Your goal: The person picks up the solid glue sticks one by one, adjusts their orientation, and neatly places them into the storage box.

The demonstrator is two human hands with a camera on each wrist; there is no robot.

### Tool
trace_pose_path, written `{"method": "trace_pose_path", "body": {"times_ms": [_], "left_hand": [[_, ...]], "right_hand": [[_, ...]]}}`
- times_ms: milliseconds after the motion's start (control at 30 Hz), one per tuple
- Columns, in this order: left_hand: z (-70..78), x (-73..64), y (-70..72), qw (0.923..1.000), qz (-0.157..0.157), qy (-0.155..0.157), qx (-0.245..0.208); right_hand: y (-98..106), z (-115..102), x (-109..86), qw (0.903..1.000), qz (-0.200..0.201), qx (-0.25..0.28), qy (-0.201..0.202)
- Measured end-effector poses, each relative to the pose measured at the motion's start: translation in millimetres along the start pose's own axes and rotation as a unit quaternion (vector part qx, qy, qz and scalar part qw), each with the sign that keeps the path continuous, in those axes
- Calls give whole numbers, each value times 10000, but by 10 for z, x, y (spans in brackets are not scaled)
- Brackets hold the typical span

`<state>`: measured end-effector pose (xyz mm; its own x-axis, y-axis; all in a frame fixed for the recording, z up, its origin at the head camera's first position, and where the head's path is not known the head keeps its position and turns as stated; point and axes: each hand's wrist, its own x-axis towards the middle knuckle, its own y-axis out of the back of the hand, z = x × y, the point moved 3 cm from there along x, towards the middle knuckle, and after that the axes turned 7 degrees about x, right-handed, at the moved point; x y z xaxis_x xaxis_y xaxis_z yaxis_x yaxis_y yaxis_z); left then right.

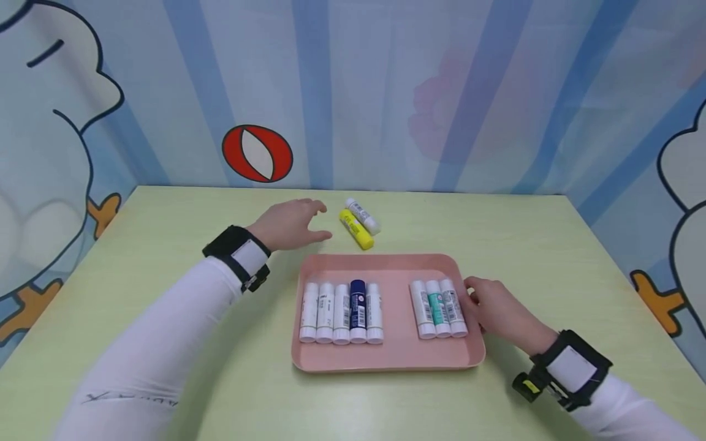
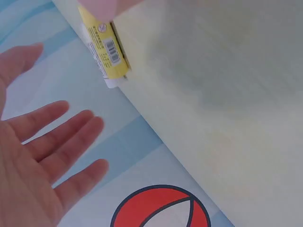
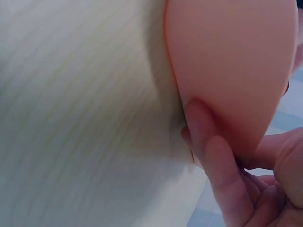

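My left hand (image 1: 292, 225), fingers spread and holding nothing, hovers just left of a yellow glue stick (image 1: 356, 229). Against that one lies a white glue stick (image 1: 362, 216), both on the table behind a pink tray (image 1: 397, 312). In the left wrist view the yellow glue stick (image 2: 106, 45) shows its barcode, beyond the fingers (image 2: 71, 151). My right hand (image 1: 499, 309) grips the tray's right rim; the right wrist view shows fingers (image 3: 222, 165) under its side wall. Inside the tray, several glue sticks, one dark blue (image 1: 358, 312), line the left; three, one green (image 1: 438, 309), sit at right.
The pale yellow-green table (image 1: 242, 392) carries the tray near its middle. A blue striped cloth backdrop (image 1: 364, 92) with a red-and-white ball print (image 1: 257, 153) rises behind its far edge.
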<state>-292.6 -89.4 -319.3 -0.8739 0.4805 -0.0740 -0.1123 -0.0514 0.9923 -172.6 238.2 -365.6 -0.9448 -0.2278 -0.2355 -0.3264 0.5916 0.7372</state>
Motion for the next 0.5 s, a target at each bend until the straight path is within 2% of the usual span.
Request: {"method": "trace_pose_path", "body": {"times_ms": [133,267,367,500], "left_hand": [[24,224,51,9994,135,-6,329],[74,385,15,9974,140,-84,698],[129,462,-64,9946,94,-242,1008],[227,497,-186,9886,-14,-592,1383]], "right_hand": [[-3,-8,-5,10000,38,-36,-13],[-11,-19,-17,10000,60,-29,-18],[-17,-29,-24,10000,77,-27,22],[-21,-41,-33,9998,122,-57,111]]}}
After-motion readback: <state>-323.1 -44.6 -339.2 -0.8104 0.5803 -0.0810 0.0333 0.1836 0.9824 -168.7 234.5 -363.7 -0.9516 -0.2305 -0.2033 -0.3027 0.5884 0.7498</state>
